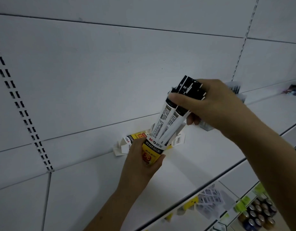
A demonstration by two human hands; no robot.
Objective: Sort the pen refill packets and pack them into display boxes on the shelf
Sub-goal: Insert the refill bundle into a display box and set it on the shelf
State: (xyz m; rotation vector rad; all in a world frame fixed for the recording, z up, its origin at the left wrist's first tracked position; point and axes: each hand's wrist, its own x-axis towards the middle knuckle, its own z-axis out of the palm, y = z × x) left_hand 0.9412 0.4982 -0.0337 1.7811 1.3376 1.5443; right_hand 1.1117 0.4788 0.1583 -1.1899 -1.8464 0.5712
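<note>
White shelving fills the view: a pale back panel with a slotted upright at left, and a bare white shelf running to the right. Above that shelf, a person's left hand grips a yellow-and-black display box, fingers and thumb curled round its lower end, its open mouth tilted up to the right. The right hand is closed on a bundle of black-and-white pen refill packets, thumb across their dark tops; the bundle's lower ends sit inside the box mouth. Behind the box, a second opened box with white flaps lies on the shelf against the back panel. On lower shelves at bottom right lie blurred packets and a cluster of batteries.
</note>
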